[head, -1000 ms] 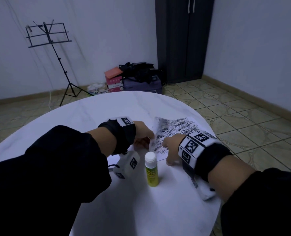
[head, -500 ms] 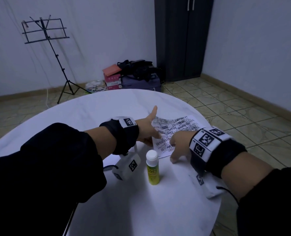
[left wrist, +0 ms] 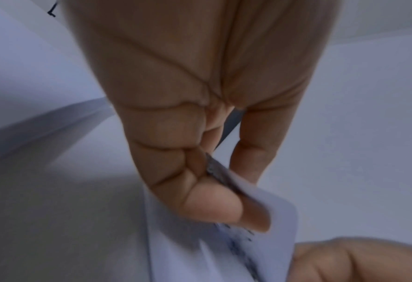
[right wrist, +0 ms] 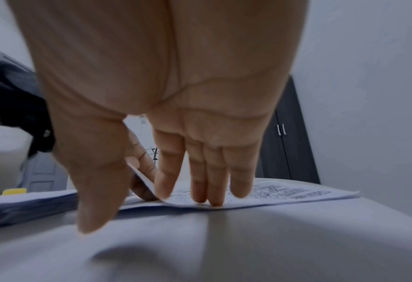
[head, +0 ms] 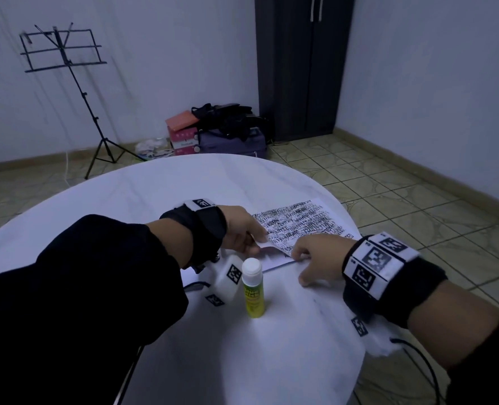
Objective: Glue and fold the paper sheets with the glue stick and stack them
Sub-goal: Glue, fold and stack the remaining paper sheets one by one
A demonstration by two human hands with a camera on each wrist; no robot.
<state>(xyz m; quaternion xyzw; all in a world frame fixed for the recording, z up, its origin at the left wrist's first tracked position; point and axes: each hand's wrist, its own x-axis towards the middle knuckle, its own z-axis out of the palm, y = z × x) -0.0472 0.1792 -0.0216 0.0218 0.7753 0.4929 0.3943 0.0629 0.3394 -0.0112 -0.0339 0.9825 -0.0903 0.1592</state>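
Observation:
A printed paper sheet (head: pixel 298 223) lies on the round white table (head: pixel 154 194), right of centre. My left hand (head: pixel 254 244) pinches the sheet's near-left corner (left wrist: pixel 226 177) between thumb and finger and lifts it. My right hand (head: pixel 300 264) has straight fingers, and its fingertips (right wrist: pixel 212 200) press the sheet's near edge flat. A yellow glue stick (head: pixel 252 290) with a white cap stands upright just in front of both hands, held by neither.
A stack of paper sheets (right wrist: pixel 31 204) lies under my left wrist. The table edge (head: pixel 359 331) runs close under my right wrist. A music stand (head: pixel 64 54), boxes and bags (head: pixel 219 133) and a dark wardrobe (head: pixel 300 68) are on the floor beyond.
My left hand, open with a finger raised half a second ago, has dropped onto the sheet's corner and now pinches it up. The right hand stays pressing the near edge.

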